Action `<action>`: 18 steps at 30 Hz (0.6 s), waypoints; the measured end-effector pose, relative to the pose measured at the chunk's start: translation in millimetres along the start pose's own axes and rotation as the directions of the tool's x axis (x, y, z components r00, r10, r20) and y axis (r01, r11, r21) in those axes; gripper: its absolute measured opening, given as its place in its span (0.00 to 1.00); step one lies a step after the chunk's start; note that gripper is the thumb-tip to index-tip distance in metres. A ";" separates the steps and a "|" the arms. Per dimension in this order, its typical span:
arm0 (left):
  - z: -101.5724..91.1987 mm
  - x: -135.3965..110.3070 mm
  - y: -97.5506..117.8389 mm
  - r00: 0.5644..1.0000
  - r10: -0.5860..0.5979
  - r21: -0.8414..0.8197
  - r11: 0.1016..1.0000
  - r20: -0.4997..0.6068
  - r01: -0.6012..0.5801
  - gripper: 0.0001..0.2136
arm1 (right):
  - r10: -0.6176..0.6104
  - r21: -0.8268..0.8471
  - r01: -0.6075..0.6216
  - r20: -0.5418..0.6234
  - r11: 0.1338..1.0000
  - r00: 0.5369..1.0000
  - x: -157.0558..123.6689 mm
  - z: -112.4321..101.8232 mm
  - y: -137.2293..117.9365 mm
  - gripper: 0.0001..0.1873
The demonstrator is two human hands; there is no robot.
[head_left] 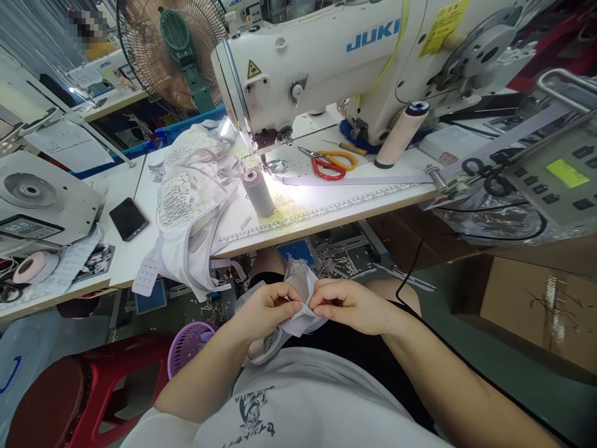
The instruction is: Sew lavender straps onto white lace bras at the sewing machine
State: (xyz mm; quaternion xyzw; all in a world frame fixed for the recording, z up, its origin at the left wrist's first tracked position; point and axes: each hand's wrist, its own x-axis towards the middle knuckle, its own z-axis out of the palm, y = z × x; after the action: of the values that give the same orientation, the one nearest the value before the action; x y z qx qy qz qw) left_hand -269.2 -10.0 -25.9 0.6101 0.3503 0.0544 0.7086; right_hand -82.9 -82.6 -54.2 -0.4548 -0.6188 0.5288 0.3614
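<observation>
Over my lap, my left hand (275,306) and my right hand (342,303) pinch a white bra (298,323) between thumbs and fingertips, close together. Part of its band and cup hangs down around my thigh, partly hidden by my left hand and forearm. On the table's front edge lies a pile of white lace bras (186,199), with straps hanging over the side. The sewing machine (317,62) stands beyond my hands, its needle area lit. A grey thread spool (259,193) is upright in front of it.
Red and orange-handled scissors (329,167), an awl (347,147) and a pink thread cone (402,134) lie or stand near the machine. A phone (129,219) rests at left. Below are a purple basket (189,345), a red stool (100,386) and a cardboard box (541,311).
</observation>
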 end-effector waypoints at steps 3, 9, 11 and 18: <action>-0.1 -0.3 0.6 1.000 0.007 0.009 1.000 -0.014 -0.007 0.14 | -0.015 -0.008 0.015 0.004 1.000 1.000 -0.2 -0.4 -0.4 0.08; -0.2 -1.0 -0.2 0.998 -0.016 -0.046 0.999 -0.065 0.013 0.14 | -0.028 -0.031 0.028 -0.001 0.999 1.000 -0.8 -1.0 -1.6 0.08; -0.4 -1.1 -1.1 0.997 -0.035 -0.059 0.998 -0.068 0.031 0.14 | -0.026 -0.033 0.026 -0.009 0.999 1.000 -1.2 -1.2 -1.8 0.08; -0.1 -0.6 -1.7 0.997 -0.050 -0.056 0.997 -0.061 0.047 0.15 | -0.051 -0.032 0.051 0.005 0.998 0.999 -2.0 -1.2 1.5 0.11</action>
State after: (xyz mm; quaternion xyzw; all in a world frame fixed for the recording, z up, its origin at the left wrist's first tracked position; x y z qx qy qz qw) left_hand -270.3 -10.6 -27.2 0.5800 0.3855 0.0657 0.7146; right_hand -80.9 -84.1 -55.4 -0.4433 -0.6394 0.5104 0.3661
